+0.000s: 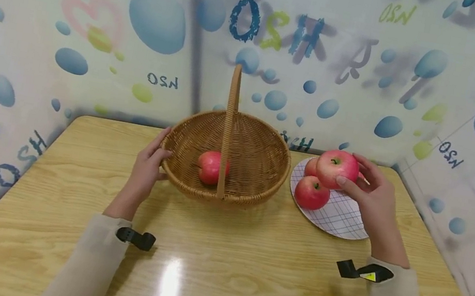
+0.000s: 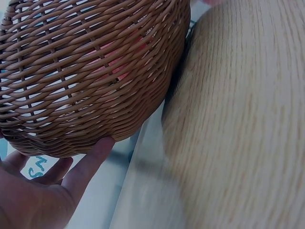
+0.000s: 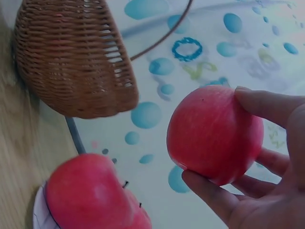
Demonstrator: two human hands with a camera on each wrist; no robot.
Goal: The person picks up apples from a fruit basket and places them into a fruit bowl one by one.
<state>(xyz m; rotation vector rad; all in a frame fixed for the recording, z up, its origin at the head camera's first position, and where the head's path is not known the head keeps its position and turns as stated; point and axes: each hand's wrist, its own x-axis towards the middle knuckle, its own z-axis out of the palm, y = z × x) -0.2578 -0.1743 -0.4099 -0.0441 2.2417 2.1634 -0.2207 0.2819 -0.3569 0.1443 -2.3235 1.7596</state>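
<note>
My right hand (image 1: 373, 192) grips a red apple (image 1: 336, 169) between thumb and fingers, raised over the plate; the right wrist view shows the apple (image 3: 214, 136) clear of the others. The left hand (image 1: 147, 167) holds the left rim of a brown wicker basket (image 1: 257, 172) with an arched handle (image 1: 234, 95). In the left wrist view its fingers (image 2: 90, 164) lie against the weave. Inside the basket sits one red apple (image 1: 210, 167), partly behind the handle. More red apples, including a front one (image 1: 312, 193), rest on the plate, partly hidden by the held apple.
The round white plate (image 1: 338, 220) with a checked pattern stands right of the basket, near the table's back edge. A wood-grain table (image 1: 241, 269) extends toward me. Patterned walls (image 1: 146, 101) enclose the back and sides.
</note>
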